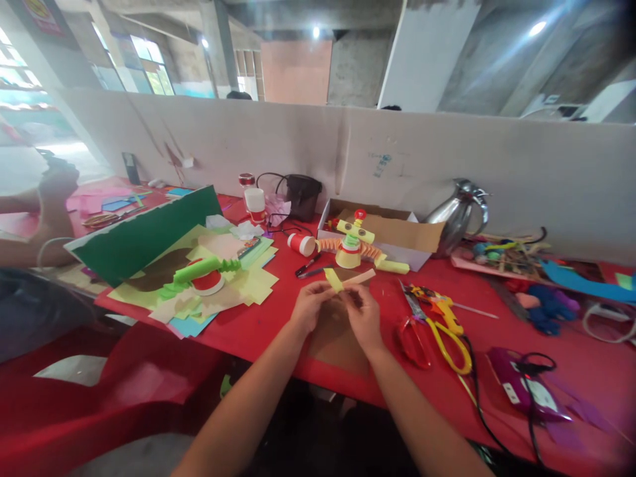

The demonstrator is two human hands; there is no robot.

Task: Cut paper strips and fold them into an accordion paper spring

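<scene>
Over a brown sheet [338, 338] at the table's front edge, my left hand [309, 308] and my right hand [362, 315] meet, fingers pinched together. Between them is a yellow paper strip [333, 279], crossed by a peach paper strip [362, 277] that sticks out to the right. Where the two strips overlap is partly hidden by my fingers. Just beyond stands a paper figure [349, 255] with a yellow cup body, a red band, round eyes and folded orange arms. Left of the figure, a red-and-white paper cup [301, 244] lies on its side near a black marker [304, 267].
Scissors [432, 331] and a yellow glue gun [448, 314] lie to the right, their cord near a purple box [527, 387]. Coloured paper [248, 281] is piled left beside a green board [149, 228]. A metal jug [460, 212] stands behind. Another person's arm [47, 212] is far left.
</scene>
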